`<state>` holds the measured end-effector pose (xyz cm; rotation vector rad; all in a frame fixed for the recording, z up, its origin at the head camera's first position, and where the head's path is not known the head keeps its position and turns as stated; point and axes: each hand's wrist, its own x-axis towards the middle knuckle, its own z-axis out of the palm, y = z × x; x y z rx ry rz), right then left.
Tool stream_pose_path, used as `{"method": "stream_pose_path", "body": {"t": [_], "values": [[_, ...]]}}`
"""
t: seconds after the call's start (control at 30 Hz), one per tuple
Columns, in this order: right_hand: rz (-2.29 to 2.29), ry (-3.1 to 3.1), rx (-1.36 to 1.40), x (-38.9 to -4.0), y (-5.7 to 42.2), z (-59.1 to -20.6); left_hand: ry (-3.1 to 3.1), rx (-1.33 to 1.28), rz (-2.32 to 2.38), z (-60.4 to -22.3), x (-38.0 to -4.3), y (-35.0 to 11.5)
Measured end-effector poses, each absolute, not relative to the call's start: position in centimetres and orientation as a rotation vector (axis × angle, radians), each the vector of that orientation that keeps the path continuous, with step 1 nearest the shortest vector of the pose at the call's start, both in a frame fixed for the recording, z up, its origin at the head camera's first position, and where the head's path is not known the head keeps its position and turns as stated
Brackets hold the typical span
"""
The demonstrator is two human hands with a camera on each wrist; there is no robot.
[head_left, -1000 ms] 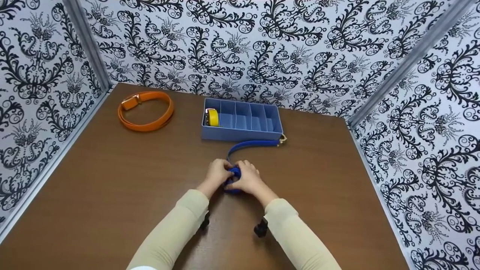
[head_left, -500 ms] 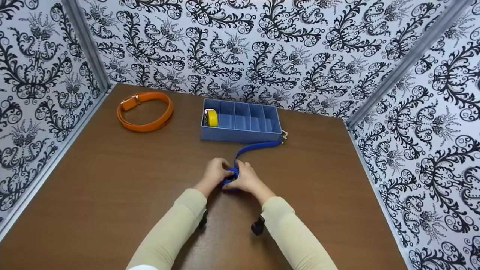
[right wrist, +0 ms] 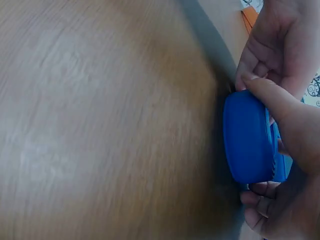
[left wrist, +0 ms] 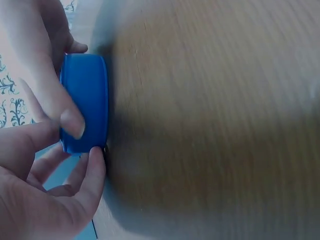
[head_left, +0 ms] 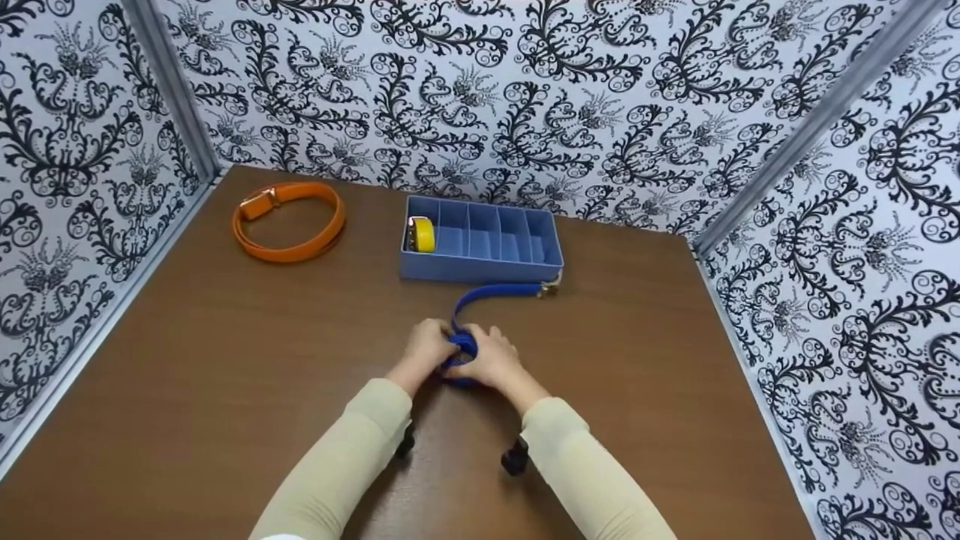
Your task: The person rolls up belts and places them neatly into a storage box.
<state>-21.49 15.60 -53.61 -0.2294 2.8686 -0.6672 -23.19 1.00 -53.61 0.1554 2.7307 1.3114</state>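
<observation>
Sleeves (head_left: 360,435): pale, reaching in toward the middle, a black fitting (head_left: 514,457) under the right one.
Right grip (head_left: 493,360): curled around the blue strap (head_left: 465,342); only from the left wrist do we see its thumb lying on the broad outer face.
Left grip (head_left: 427,346): narrow, pinching the roll from the left; the head view hides most of its fingertips, while the left wrist shows one touching the roll's end.
Roll: the strap stands on its edge at the table (head_left: 645,322), between both hands; the wrist views show its smooth outside, the head view its coiled top.
Tail: seen whole from the head only, curving away to a brass clip (head_left: 551,286) near the tray's front right corner.
Tray (head_left: 480,268): blue-grey, five compartments, a yellow roll (head_left: 424,235) in the leftmost.
Orange belt (head_left: 289,253): looped at far left; the right wrist catches just a scrap.
Wall (head_left: 480,112): black scrolls on white.
</observation>
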Motion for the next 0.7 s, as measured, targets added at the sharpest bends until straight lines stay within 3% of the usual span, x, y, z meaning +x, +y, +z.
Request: {"method": "stream_pose_path", "body": {"t": [0.37,0.7], "values": [[-0.757,2.792,-0.464,-21.6,16.5,-53.1,2.614,0.327,1.202,-53.2,-24.4,0.6],[-0.602,2.842,-0.229,-22.2,14.5,-53.8,2.707,0.298,1.296,-53.6,-23.5,0.4]]}}
